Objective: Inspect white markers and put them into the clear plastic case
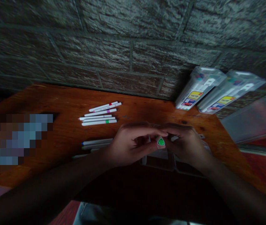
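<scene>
A marker with a green end (161, 142) points its tip end toward me, pinched between the thumb and forefinger of my left hand (128, 142). My right hand (189, 142) meets it from the other side, its fingers curled in and pressed at the same marker; most of the marker's body is hidden behind the fingers. Under both hands lies a clear plastic case (159, 162), partly covered by them. Left of my left hand, several white markers (97, 143) lie on the wooden table (62, 106), some partly hidden by my wrist.
Farther back is a loose group of white markers (100, 120) with red, purple and green bands. Two clear marker cases (193, 90) with yellow labels lean against the stone-block wall (114, 53) at the back right. A pixelated patch covers the table's left side.
</scene>
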The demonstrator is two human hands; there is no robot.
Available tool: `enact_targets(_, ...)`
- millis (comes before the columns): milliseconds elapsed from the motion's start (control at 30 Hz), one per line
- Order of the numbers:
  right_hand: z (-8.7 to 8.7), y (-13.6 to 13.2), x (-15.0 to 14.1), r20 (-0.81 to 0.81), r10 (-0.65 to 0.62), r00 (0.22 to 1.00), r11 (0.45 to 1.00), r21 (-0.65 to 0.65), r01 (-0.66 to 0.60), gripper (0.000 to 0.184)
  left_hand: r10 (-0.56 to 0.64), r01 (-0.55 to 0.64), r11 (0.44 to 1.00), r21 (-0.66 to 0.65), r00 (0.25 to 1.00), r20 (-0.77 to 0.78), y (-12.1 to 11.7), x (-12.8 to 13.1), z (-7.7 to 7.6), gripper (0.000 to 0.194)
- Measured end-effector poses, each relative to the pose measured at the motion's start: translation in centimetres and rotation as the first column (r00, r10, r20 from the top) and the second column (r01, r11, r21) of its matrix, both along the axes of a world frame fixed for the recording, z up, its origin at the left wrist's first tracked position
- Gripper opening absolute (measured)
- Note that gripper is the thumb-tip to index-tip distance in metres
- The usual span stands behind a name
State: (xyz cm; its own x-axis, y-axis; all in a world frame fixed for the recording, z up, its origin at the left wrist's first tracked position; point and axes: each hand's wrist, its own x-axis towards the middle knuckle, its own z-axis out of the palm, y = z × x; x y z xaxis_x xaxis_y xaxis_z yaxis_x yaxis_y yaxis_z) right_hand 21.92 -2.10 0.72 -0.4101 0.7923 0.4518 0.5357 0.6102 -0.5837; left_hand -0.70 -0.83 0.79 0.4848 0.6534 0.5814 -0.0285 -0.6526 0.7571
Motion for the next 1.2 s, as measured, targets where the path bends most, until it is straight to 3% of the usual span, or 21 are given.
enact_targets(200, -0.3, -0.2, 0.0, 0.042, 0.011, 0.999, 0.999, -0.044, -0.009, 0.013, 0.048, -0.011, 0.965, -0.263, 0.989, 0.137, 0.6, 0.3, 0.0, 0.024)
enact_targets(333, -0.2, -0.3, -0.1, 0.062, 0.033, 0.998, 0.997, -0.066, -0.029, 0.014, 0.021, 0.033, 0.956, -0.292, 0.984, 0.18, 0.9, 0.3, 0.2, 0.019)
enact_targets(633, -0.2, -0.1, 0.0, 0.063, 0.05, 0.997, 0.995, -0.085, -0.044, 0.01, 0.017, 0.01, 0.976, -0.219, 0.993, 0.119, 0.7, 0.2, 0.0, 0.018)
enact_targets(967, 0.8, -0.4, -0.5, 0.052, 0.068, 0.996, 0.997, -0.044, -0.066, 0.014, -0.032, 0.032, 0.99, 0.139, 0.999, -0.002, 0.1, -0.1, 0.2, 0.017)
enact_targets(1200, 0.5, -0.2, -0.3, 0.055, 0.085, 0.995, 0.995, -0.056, -0.082, 0.014, -0.035, 0.038, 0.985, 0.167, 0.999, -0.023, 0.0, 0.0, 0.3, 0.017)
